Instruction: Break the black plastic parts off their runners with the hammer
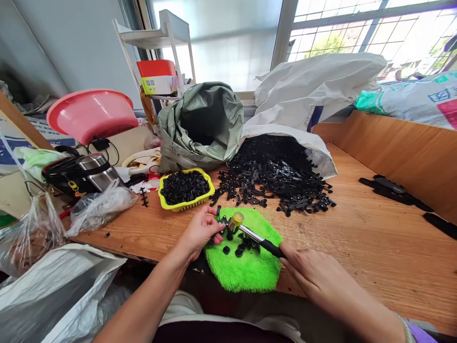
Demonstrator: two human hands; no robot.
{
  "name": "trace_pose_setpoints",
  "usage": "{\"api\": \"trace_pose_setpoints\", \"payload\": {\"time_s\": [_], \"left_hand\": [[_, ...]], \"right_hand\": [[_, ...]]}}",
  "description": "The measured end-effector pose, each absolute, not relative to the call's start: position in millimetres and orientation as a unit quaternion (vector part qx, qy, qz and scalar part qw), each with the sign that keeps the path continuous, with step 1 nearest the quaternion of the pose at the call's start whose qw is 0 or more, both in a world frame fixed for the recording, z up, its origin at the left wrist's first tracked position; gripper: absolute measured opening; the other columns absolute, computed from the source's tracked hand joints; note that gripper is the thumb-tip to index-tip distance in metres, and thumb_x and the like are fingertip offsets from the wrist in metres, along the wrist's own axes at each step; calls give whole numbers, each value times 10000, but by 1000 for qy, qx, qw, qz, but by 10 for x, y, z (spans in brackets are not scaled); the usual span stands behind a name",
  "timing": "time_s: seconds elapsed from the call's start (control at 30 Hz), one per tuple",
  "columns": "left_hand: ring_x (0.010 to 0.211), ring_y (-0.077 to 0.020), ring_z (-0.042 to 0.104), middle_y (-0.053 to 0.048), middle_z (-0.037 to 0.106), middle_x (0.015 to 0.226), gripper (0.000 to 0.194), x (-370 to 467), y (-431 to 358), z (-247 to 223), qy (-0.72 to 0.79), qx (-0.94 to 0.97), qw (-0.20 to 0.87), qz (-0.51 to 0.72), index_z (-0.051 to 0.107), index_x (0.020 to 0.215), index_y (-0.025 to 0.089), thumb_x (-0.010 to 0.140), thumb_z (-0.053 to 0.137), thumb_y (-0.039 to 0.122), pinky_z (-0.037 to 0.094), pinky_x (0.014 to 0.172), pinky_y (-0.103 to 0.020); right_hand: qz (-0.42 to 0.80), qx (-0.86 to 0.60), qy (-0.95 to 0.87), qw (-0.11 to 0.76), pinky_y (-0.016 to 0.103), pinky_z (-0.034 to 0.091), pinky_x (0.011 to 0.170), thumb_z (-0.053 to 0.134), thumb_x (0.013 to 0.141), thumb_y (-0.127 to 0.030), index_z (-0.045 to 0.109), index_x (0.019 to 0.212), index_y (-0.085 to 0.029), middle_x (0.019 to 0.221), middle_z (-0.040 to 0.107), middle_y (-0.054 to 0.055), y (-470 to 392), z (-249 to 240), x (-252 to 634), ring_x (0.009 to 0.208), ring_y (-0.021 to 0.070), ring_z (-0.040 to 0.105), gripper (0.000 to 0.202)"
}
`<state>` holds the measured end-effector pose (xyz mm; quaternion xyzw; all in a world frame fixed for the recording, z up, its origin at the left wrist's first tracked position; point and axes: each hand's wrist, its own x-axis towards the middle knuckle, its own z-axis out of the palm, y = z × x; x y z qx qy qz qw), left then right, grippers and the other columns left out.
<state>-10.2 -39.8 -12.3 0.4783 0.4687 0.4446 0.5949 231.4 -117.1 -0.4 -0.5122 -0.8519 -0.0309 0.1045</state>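
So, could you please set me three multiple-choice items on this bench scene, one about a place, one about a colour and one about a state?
1. Where does the yellow basket stand?
A. in front of the green sack
B. on the white shelf
C. inside the pink basin

2. What colour is the cloth?
A. red
B. bright green
C. white

3. What does the right hand hold?
A. nothing
B. a plastic bag
C. the small hammer

Answers: 1 A, the basket sits on the table before the sack. 2 B, its pile is vivid green. 3 C, the fingers close on the black handle while the left hand steadies a black part.
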Motion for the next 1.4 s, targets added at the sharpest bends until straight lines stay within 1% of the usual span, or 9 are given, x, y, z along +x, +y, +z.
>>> {"api": "trace_pose_setpoints", "payload": {"time_s": [0.13, 0.23, 0.3, 0.5, 0.8, 0.97, 1.07, 1.23, 1.4], "left_hand": [[444, -52, 511, 51, 597, 576, 345, -268, -545, -134, 483, 459, 561, 491, 556, 932, 163, 658, 669, 340, 306, 393, -128], [679, -125, 608, -49, 709, 784, 305, -430, -751, -140, 500, 523, 525, 448, 684, 899, 142, 700, 634, 367, 439, 592, -196], [741, -165, 614, -65, 726, 818, 299, -495, -875, -144, 515, 588, 488, 389, 723, 899, 150, 720, 617, 365, 447, 678, -238], [715, -192, 612, -47, 732, 832, 327, -447, -949, -194, 533, 669, 404, 323, 704, 991, 197, 781, 544, 390, 437, 644, -258], [677, -188, 616, -40, 732, 814, 315, -426, -898, -166, 543, 702, 354, 295, 712, 975, 225, 799, 518, 400, 440, 619, -262], [673, -182, 612, -35, 732, 801, 319, -426, -921, -152, 542, 700, 359, 297, 714, 970, 220, 801, 510, 400, 431, 608, -257], [668, -183, 616, -36, 733, 808, 318, -428, -920, -156, 547, 707, 350, 281, 714, 969, 222, 803, 506, 397, 432, 608, -260], [690, -190, 637, -47, 732, 858, 312, -422, -917, -113, 552, 727, 312, 263, 723, 945, 234, 806, 500, 401, 443, 613, -252], [699, -203, 652, -45, 734, 828, 274, -390, -923, -2, 548, 752, 264, 255, 740, 877, 261, 795, 508, 382, 415, 585, -245]], "right_hand": [[46, -519, -825, 219, 294, 428, 479, 241, 929, -331, 605, 975, -204, 629, 665, 66, -1244, -39, 2437, 577, 238, 631, 388], [106, -528, -785, 307, 289, 441, 491, 292, 912, -418, 605, 1019, -230, 663, 667, 57, -1334, -122, 2586, 595, 234, 622, 380], [127, -529, -772, 328, 296, 439, 477, 316, 888, -469, 608, 1043, -238, 629, 645, 51, -1388, -185, 2641, 570, 239, 605, 403], [134, -534, -751, 363, 330, 462, 584, 397, 852, -481, 598, 1037, -268, 750, 663, 64, -1520, -130, 2511, 663, 261, 604, 347], [150, -519, -779, 318, 293, 436, 469, 348, 882, -478, 590, 978, -275, 619, 642, 47, -1512, -157, 2573, 577, 242, 608, 330], [113, -496, -797, 325, 303, 462, 498, 322, 867, -526, 565, 1068, -271, 700, 674, 68, -1462, -232, 2565, 611, 249, 625, 405], [116, -490, -801, 323, 292, 450, 467, 316, 865, -524, 582, 1003, -271, 643, 665, 58, -1453, -179, 2528, 566, 241, 619, 391], [120, -504, -794, 317, 287, 447, 489, 321, 904, -410, 579, 1035, -262, 701, 695, 50, -1441, 20, 2413, 580, 229, 636, 324], [84, -500, -837, 206, 296, 379, 440, 286, 924, -334, 571, 949, -241, 572, 635, 33, -1407, 90, 2280, 483, 218, 595, 301]]}}
